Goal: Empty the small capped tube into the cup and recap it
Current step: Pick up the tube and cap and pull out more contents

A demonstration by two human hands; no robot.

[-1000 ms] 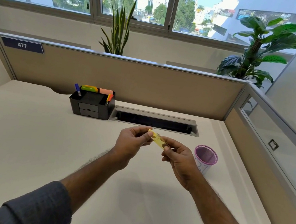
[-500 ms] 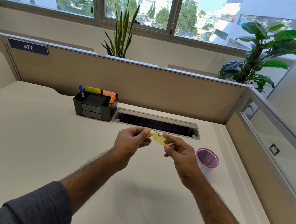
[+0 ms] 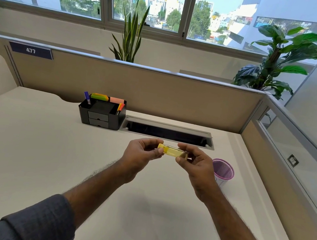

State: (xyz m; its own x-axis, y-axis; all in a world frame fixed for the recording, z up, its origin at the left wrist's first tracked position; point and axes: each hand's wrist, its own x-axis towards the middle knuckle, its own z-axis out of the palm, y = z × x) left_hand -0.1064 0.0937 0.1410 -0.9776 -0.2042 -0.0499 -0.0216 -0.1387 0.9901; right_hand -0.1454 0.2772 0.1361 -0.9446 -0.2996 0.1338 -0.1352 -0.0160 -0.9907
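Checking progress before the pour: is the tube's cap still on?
Still on. The yellow cap sits on the left end of the tube, pinched by the left hand; the right hand holds the other end.

Black desk organiser (image 3: 102, 114), two small drawers in front, holding a purple-capped pen (image 3: 87, 97), green and pink sticky notes (image 3: 108, 98), orange markers (image 3: 120, 107). Grey cable tray (image 3: 169, 132) recessed in white desk (image 3: 29, 143), just right of organiser. Beige partition (image 3: 137, 89) bearing plate "477" (image 3: 31, 50). Snake plant (image 3: 131, 33); broad-leaved plant (image 3: 278, 61). Windows (image 3: 149, 1) beyond.
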